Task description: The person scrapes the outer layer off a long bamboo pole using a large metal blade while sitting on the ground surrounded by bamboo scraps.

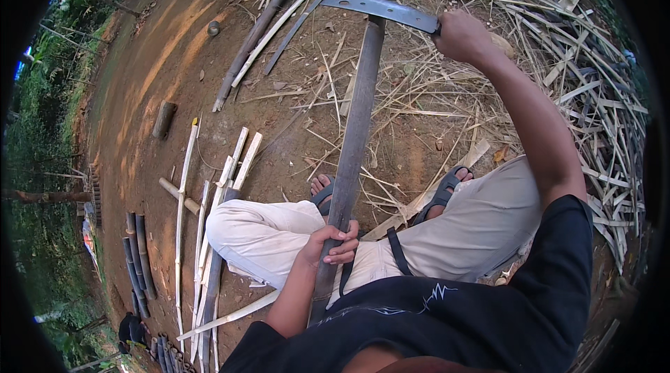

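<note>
A long dark bamboo strip [359,108] runs from my lap out over the bare ground. My left hand [328,244] grips its near end between my knees. My right hand [462,32] is raised at the far right and holds the handle of a long metal blade [380,7]. The blade lies across the far end of the strip, its edge at or just above the wood. I sit with both feet in dark sandals [444,190] on either side of the strip.
Split pale bamboo slats [222,184] lie to my left on the dirt. A big heap of thin shavings and strips [593,94] covers the right side. More poles [279,17] lie at the far end, dark bamboo sections [138,254] at the left, greenery beyond.
</note>
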`<state>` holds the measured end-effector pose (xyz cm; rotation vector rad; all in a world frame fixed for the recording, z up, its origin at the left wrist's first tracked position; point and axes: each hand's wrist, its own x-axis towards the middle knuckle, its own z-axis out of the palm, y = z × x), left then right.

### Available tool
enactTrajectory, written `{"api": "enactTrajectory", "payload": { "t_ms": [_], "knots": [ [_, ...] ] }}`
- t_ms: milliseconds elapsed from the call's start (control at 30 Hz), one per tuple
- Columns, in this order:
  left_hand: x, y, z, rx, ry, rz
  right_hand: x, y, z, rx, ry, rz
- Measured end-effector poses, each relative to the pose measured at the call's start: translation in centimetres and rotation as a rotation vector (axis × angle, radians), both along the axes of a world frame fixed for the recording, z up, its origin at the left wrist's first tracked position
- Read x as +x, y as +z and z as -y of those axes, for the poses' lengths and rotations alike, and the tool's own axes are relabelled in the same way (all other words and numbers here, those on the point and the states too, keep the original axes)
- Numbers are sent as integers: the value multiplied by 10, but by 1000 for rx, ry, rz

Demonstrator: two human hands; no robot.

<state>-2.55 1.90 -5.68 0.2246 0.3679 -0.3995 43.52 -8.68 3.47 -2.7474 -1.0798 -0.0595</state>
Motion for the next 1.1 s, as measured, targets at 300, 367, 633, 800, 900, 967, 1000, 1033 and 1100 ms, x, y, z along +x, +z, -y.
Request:
{"api": "enactTrajectory", "payload": {
  "t_ms": [300, 367, 633, 800, 900, 967, 1000, 1033, 1100],
  "knots": [
    [4, 29, -7, 843, -32, -273, 10, -25, 14, 199, 84, -265],
    [3, 29, -12, 874, -45, -311, 14, -32, 16, 292, 82, -405],
    [12, 39, 11, 1181, -44, -353, 42, -42, 11, 485, -157, -840],
    [9, 33, 24, 1308, -6, -389, 15, -25, 7, 229, 22, -914],
    [4, 28, 29, 1309, 44, -352, 37, -30, 11, 242, 31, -879],
    [5, 30, 25, 1323, 27, -371, 35, -29, 10, 435, -73, -968],
    [5, 31, 23, 1332, 21, -379, 29, -29, 7, 343, -31, -980],
    [3, 31, 24, 1312, 20, -392, 17, -30, 5, 251, 10, -990],
    [-5, 35, 21, 1291, 14, -415, 2, -36, -4, 181, 108, -969]
  ]
}}
